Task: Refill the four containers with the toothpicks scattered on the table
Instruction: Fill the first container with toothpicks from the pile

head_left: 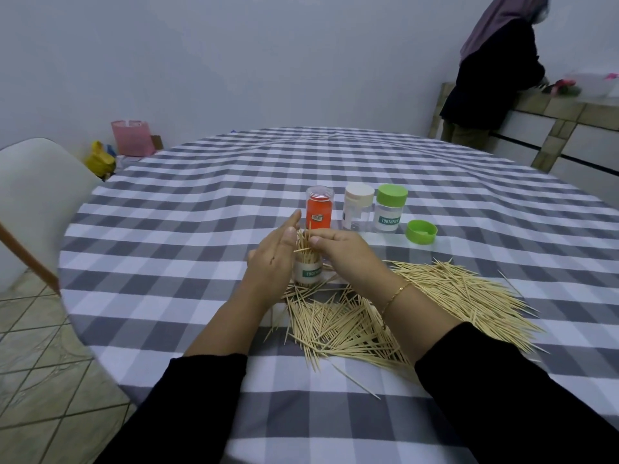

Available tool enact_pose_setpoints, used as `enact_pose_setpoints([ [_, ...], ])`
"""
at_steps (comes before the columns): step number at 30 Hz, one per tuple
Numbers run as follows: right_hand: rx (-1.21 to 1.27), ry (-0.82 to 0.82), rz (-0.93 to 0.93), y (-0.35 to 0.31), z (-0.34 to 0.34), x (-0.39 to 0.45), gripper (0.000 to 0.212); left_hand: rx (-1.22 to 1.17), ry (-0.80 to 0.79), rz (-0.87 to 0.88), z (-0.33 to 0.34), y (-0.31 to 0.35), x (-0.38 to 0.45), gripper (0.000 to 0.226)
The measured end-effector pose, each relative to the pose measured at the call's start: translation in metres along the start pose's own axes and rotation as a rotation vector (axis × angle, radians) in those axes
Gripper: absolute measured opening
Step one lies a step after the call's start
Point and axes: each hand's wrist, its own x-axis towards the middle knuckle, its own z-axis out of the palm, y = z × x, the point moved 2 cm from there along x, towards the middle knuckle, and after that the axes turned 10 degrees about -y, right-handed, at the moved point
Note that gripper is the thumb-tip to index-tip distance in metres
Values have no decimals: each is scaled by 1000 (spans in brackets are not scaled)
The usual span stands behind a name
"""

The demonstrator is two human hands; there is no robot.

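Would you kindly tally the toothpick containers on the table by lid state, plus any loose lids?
Capped containers: 3 (orange container, cream-lidded container, green-lidded container)
Open containers: 1 (open container)
Loose lids: 1 (green lid)
Total: 5

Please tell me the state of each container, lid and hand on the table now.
open container: upright, uncapped, toothpicks sticking out
orange container: upright, capped
white-lidded container: upright, capped
green-lidded container: upright, capped
loose green lid: off, lying on cloth
left hand: fingers straight, beside the toothpicks
right hand: pinching toothpicks
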Motion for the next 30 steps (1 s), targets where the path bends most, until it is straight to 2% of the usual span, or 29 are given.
enact_pose_setpoints([
  [3,-39,2,-14,2,-2,-3,29,1,-17,-28,0,3,-2,46],
  [7,-95,31,-74,-4,-6,-9,40,-78,15,-59,-3,8,-5,58],
  [10,-369,-31,-127,-7,-2,-8,65,-124,-4,-144,-6,4,-1,43],
  [13,-586,-21,-126,-7,6,-2,78,-58,-55,-210,-7,-7,0,54],
  [15,-694,13,-145,-8,10,0,74,64,-65,-219,-8,-6,-1,57],
  [18,-794,51,-211,-11,15,2,52,209,-69,-238,-7,-2,-1,56],
  [20,-799,50,-225,-11,17,3,37,259,-77,-241,-7,-2,0,47],
  [23,-648,86,-222,-9,15,7,29,273,-99,-205,-5,-1,-1,26],
  [27,-388,204,-243,-3,11,8,29,284,-66,-128,-4,13,-5,35],
  [30,-373,207,-235,2,8,9,37,320,-57,-121,-3,11,-5,47],
])
